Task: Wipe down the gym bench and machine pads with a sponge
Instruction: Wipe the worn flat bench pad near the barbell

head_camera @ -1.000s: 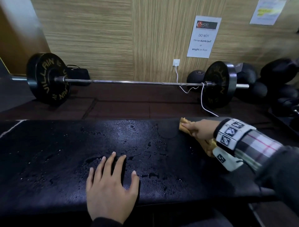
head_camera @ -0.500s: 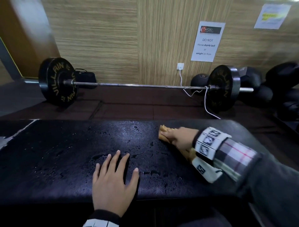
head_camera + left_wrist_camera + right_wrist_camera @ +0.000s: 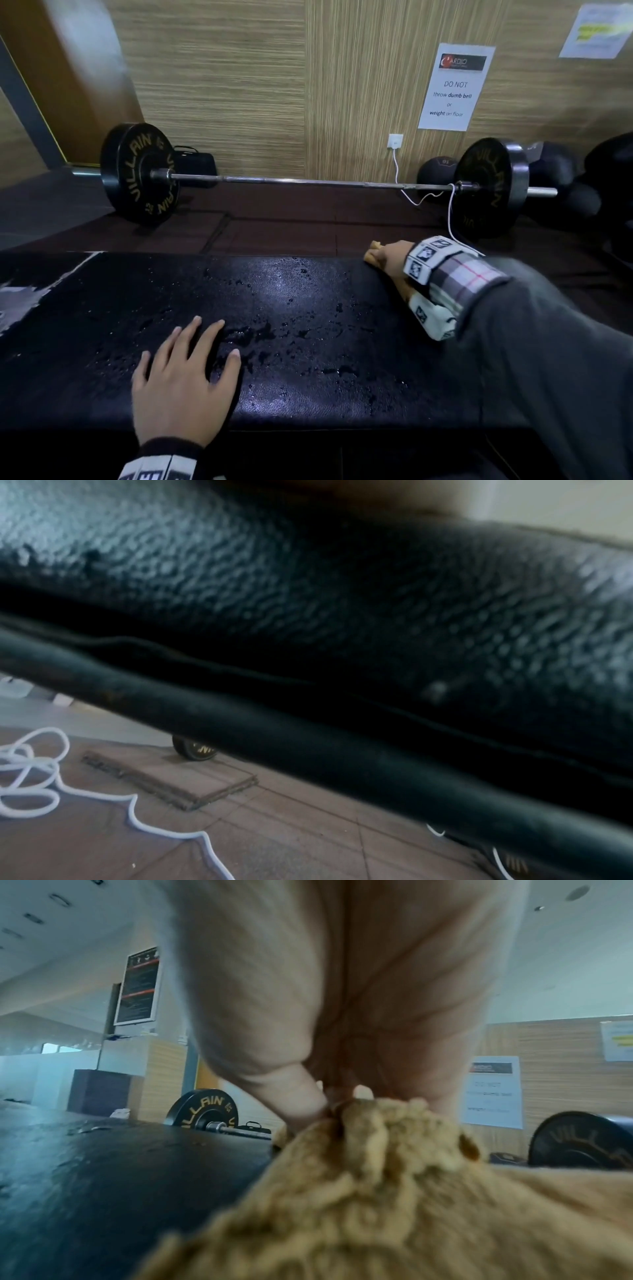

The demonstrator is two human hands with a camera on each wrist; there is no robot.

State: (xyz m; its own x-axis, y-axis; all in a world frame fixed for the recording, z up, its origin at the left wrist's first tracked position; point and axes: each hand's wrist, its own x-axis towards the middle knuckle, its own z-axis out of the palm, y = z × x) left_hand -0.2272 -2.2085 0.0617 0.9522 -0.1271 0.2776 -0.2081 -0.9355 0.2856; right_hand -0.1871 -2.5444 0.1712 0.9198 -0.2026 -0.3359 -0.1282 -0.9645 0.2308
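Black bench [image 3: 308, 342], one tan sponge [image 3: 371, 255] in right hand [image 3: 394, 257] grip, left hand [image 3: 181, 383] flat, spread

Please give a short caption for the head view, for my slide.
Right hand wipes the bench far edge with a sponge; left hand rests flat.

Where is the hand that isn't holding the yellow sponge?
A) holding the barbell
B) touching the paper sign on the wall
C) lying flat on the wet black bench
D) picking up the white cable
C: the left hand lies flat, fingers spread, on the wet black bench, while the right hand presses the yellow sponge at the far edge.
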